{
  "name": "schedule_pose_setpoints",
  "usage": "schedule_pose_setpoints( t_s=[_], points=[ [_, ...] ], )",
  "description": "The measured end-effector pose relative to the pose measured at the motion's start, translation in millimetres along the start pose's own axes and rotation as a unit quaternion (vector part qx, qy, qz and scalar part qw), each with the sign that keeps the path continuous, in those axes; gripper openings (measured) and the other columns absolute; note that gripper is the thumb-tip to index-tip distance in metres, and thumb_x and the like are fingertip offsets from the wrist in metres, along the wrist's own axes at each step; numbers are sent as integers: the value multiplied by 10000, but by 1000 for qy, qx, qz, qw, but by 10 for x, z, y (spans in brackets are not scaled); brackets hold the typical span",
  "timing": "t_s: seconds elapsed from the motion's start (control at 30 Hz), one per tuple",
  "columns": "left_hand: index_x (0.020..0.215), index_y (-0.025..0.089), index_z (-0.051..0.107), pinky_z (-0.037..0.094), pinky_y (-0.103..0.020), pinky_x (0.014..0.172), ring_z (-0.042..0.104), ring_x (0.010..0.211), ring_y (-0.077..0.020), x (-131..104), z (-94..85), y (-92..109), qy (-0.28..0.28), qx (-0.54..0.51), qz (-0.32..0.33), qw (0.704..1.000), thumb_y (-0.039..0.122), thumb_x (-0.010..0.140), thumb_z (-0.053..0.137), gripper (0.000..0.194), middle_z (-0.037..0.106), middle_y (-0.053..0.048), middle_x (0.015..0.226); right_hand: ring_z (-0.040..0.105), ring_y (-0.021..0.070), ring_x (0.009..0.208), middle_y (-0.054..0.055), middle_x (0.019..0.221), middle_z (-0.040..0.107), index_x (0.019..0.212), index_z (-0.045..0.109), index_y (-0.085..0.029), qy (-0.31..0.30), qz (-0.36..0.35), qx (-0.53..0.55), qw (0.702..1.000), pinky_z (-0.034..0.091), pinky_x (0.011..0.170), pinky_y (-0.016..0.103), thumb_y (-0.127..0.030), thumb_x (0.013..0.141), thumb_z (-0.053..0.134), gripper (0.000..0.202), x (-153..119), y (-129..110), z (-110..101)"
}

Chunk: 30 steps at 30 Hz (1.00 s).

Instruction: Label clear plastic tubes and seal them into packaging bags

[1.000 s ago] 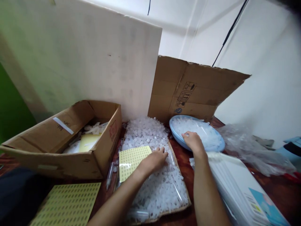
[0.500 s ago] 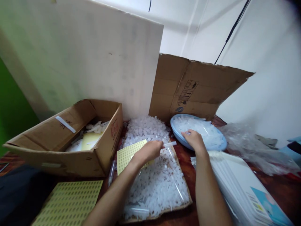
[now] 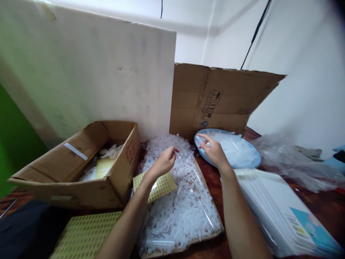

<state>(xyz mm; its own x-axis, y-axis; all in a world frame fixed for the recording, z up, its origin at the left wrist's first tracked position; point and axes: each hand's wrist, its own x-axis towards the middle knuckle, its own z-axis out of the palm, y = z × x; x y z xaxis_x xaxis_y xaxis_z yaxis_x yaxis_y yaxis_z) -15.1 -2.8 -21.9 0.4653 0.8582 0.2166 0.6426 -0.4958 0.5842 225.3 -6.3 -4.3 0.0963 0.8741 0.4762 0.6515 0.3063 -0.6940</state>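
Note:
My left hand (image 3: 165, 160) is in the air over the pile of small translucent plastic pieces (image 3: 185, 212), its fingers curled together; anything between them is too small to make out. Beneath its wrist lies a yellow sticker sheet (image 3: 161, 186) printed with rows of small dark marks. Near the left rim of the blue basin (image 3: 199, 153), my right hand (image 3: 215, 153) stretches out its index finger. A small clear round piece (image 3: 208, 144) shows among its other, bent fingers. The basin holds a heap of translucent plastic pieces (image 3: 237, 149).
An open cardboard box (image 3: 81, 192) with scraps stands left, behind another yellow sticker sheet (image 3: 86, 233). A stack of white packs (image 3: 275, 201) lies at right, before crumpled clear plastic (image 3: 293, 158). A cardboard panel (image 3: 223, 97) and a pale board (image 3: 113, 72) stand at the back.
The clear tube that stuck out of my left hand no longer shows there. My left hand has moved up and left; my right hand has shifted slightly left with its index finger extended.

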Motion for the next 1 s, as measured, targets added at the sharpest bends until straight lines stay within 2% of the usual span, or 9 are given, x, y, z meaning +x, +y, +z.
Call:
schedule_pose_setpoints(
  t_s=[0.07, 0.17, 0.27, 0.37, 0.53, 0.7, 0.83, 1.0],
  points=[
    [1162, 178, 641, 511, -284, 820, 665, 925, -195, -18, 56, 66, -26, 6, 21, 999, 279, 1027, 346, 340, 714, -78, 1045, 688, 228, 831, 69, 907, 750, 1313, 660, -199, -15, -14, 4, 1000, 505, 830, 340, -281, 924, 523, 420, -8, -90, 73],
    [1117, 212, 690, 509, -295, 798, 688, 895, -216, -69, 319, 153, -71, 36, 41, 996, 330, 980, 520, 248, 744, -65, 1009, 692, 240, 954, 97, 1086, 744, 1358, 617, -207, -39, -35, 0, 999, 504, 890, 358, -244, 927, 529, 441, -27, -171, 209],
    [1046, 206, 741, 506, -347, 833, 711, 936, -272, -103, 653, 197, -94, 83, 31, 992, 245, 918, 618, 182, 764, -109, 1017, 657, 256, 1111, 102, 1258, 706, 1368, 607, -233, -61, -61, -5, 996, 478, 989, 395, -217, 929, 537, 445, -50, -222, 312],
    [948, 174, 770, 505, -393, 833, 724, 926, -313, -91, 848, 188, -102, 122, 15, 987, 166, 920, 583, 189, 767, -160, 981, 639, 255, 1169, 91, 1319, 690, 1367, 611, -250, -88, -71, 5, 994, 470, 1023, 408, -193, 934, 530, 444, -67, -267, 345],
    [1059, 185, 771, 505, -398, 844, 727, 967, -314, -58, 837, 123, -91, 152, 0, 984, 247, 965, 570, 230, 765, -176, 1049, 645, 250, 1177, 90, 1331, 692, 1360, 626, -248, -105, -70, 11, 992, 472, 1034, 409, -159, 929, 533, 450, -77, -318, 335],
    [1001, 194, 795, 512, -391, 834, 731, 952, -308, -64, 795, 116, -98, 158, -3, 983, 244, 968, 563, 240, 771, -172, 1018, 650, 250, 1161, 106, 1319, 699, 1352, 638, -217, -118, -67, 6, 991, 476, 1029, 402, -156, 927, 527, 443, -87, -343, 347],
    [1077, 211, 785, 507, -389, 851, 728, 978, -307, -80, 803, 144, -91, 148, -1, 985, 253, 960, 584, 237, 772, -166, 1053, 649, 247, 1156, 92, 1305, 706, 1343, 644, -238, -121, -65, 2, 991, 472, 1024, 398, -162, 925, 531, 440, -89, -344, 347],
    [937, 190, 806, 498, -357, 800, 738, 898, -286, -79, 793, 169, -72, 125, -6, 990, 196, 921, 598, 209, 783, -151, 964, 659, 248, 1101, 86, 1207, 725, 1338, 643, -233, -123, -51, -7, 991, 474, 980, 383, -185, 921, 535, 433, -88, -309, 368]
  ],
)
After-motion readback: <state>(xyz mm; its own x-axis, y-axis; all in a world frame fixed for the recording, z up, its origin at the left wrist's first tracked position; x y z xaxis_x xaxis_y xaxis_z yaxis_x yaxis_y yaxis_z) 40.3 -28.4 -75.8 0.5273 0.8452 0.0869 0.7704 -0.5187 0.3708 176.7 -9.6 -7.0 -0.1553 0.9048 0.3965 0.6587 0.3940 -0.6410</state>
